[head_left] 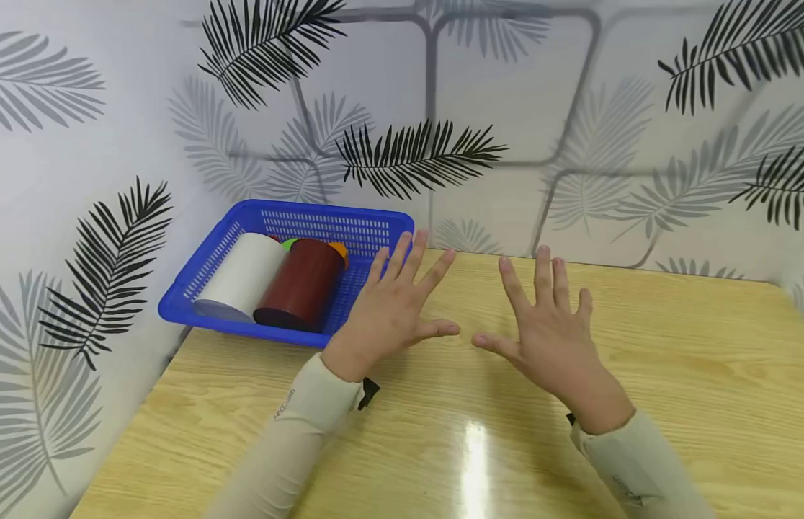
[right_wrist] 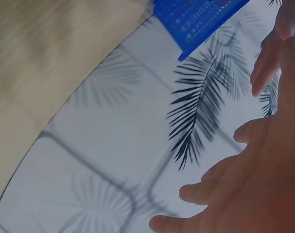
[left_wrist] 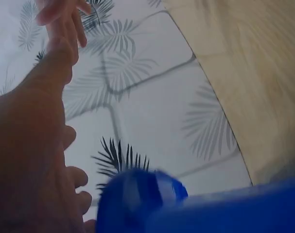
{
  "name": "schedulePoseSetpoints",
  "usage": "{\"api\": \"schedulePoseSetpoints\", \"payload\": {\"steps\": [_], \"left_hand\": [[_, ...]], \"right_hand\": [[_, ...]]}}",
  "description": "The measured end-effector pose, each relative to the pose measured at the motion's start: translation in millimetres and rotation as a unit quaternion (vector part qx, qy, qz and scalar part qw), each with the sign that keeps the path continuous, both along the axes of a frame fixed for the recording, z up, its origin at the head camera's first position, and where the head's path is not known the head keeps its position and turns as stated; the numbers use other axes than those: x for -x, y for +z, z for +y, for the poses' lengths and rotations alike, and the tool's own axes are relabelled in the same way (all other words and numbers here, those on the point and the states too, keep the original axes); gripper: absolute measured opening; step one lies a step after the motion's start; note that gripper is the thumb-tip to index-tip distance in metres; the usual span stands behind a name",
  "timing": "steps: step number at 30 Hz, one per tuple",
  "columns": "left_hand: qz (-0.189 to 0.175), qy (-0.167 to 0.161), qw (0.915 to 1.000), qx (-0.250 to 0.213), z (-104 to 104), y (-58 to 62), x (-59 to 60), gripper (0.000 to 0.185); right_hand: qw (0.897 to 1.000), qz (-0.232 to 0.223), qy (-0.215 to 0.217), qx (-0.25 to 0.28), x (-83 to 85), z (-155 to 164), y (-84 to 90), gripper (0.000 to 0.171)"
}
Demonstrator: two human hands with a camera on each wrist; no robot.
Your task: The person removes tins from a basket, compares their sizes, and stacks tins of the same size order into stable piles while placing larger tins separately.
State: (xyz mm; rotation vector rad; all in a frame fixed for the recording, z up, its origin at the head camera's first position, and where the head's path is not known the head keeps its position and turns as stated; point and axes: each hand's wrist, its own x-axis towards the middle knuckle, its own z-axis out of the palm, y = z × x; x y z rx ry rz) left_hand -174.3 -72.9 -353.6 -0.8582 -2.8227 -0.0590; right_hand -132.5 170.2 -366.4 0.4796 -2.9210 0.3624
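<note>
1. Your left hand (head_left: 389, 310) hovers, fingers spread and empty, just right of the blue plastic basket (head_left: 201, 270) at the desk's far left corner.
2. The dark red cylinder (head_left: 301, 285) lies inside beside the white cylinder (head_left: 240, 277), long axes running front to back.
3. Your right hand (head_left: 551, 331), equally splayed and empty, lies farther off.

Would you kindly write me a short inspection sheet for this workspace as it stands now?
Surface: light wooden table, glossy, with a glare patch near the front.
Job's things: blue basket at the table's back left corner, holding a white cylinder and a dark red cylinder lying side by side; orange and green bits behind them.
Clutter: nothing seen.
Grippers: left hand and right hand spread open above the table, holding nothing.
Cables: nothing seen.
Surroundings: leaf-patterned walls.
</note>
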Motion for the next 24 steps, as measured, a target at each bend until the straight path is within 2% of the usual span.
{"api": "schedulePoseSetpoints", "payload": {"steps": [6,12,24], "left_hand": [[-0.023,-0.020,0.9992,-0.025,-34,13.0,8.6,0.100],[-0.020,-0.026,0.9981,-0.052,-72,18.6,15.0,0.101],[-0.028,0.036,0.9975,-0.054,-147,32.0,17.0,0.104]], "right_hand": [[0.999,0.020,0.036,0.003,20.2,-38,13.5,0.106],[0.998,0.013,0.055,-0.002,36.5,-72,27.2,0.104],[0.996,-0.021,0.088,0.015,61.3,-130,42.9,0.103]]}}
